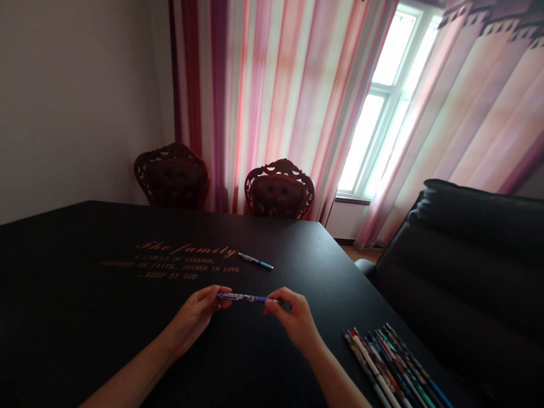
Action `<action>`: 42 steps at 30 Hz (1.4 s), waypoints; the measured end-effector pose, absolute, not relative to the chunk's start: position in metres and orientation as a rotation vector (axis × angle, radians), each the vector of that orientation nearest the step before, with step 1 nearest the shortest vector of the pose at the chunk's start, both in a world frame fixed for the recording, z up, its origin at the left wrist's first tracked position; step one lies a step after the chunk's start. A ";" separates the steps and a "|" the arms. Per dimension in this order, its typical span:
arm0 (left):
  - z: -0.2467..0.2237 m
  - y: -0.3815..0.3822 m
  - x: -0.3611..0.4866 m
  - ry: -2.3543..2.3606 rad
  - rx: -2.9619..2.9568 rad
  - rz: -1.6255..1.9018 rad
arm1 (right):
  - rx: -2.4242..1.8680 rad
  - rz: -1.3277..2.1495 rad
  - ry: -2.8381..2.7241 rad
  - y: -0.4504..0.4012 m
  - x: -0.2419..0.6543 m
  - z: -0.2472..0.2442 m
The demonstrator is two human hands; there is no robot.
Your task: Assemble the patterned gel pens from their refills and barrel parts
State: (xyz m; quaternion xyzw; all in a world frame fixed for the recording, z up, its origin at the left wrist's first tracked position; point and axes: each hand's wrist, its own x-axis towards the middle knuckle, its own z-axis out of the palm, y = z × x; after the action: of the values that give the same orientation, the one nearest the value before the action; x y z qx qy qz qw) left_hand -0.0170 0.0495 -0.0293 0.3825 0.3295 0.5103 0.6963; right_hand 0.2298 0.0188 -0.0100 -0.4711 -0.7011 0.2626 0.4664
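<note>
Landmark: gold-coloured lettering on a dark worktop; its top line read "The family".
Held pen: a slim pen with a blue, purple and white pattern, which I held nearly level above the worktop, nearer to me than the lettering and toward its right end.
Left hand: my left hand was closed on the clip end of the held pen, thumb and fingers pinching it.
Right hand: my right hand was pinched around the other, narrower end, so the patterned middle showed between my hands.
Lone pen: a blue and white pen lay slanted on the worktop, just beside the right end of the lettering's top line.
Pen group: many pens in mixed colours lay side by side, well to the right of the lettering and nearer to me.
Beyond the lettering: two carved, dark-backed chairs stood past the worktop's far edge, with striped curtains behind them.
Right of the lettering: a black padded seat stood past the worktop's edge.
</note>
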 end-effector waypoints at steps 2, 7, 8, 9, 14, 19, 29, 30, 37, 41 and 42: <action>-0.028 0.050 -0.017 0.739 0.843 1.145 | -1.166 0.559 -1.817 0.018 0.228 -0.010; -0.028 0.051 -0.018 0.768 0.915 1.141 | -1.251 0.371 -1.954 0.013 0.219 -0.007; -0.030 0.052 -0.018 0.786 0.941 1.136 | -1.277 0.335 -1.968 0.012 0.219 -0.003; -0.032 0.053 -0.018 0.805 0.975 1.123 | -1.304 0.288 -1.977 0.011 0.220 0.003; -0.046 0.063 -0.016 0.922 1.220 1.058 | -1.528 -0.006 -1.805 -0.002 0.250 0.038; -0.049 0.063 -0.014 0.950 1.402 1.016 | -1.804 -0.180 -1.574 -0.058 0.296 0.018; -0.054 0.064 -0.013 0.963 1.509 0.996 | -2.019 -0.432 -1.494 -0.145 0.330 -0.067; -0.054 0.064 -0.013 0.963 1.503 0.999 | -2.042 -0.470 -1.491 -0.146 0.331 -0.071; -0.050 0.058 -0.009 0.911 1.526 1.053 | -1.922 -0.581 -1.587 -0.112 0.314 -0.063; -0.046 0.052 -0.006 0.904 1.567 1.068 | -1.769 -0.317 -1.809 -0.055 0.257 -0.030; -0.045 0.050 -0.006 0.902 1.581 1.072 | -1.743 -0.255 -1.852 -0.039 0.240 -0.021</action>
State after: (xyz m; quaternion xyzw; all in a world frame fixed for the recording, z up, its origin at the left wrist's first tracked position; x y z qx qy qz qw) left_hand -0.0061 0.0504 -0.0451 0.6516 0.3717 0.4417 0.4922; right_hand 0.2404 -0.0392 -0.0214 -0.6528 -0.6938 -0.0956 0.2888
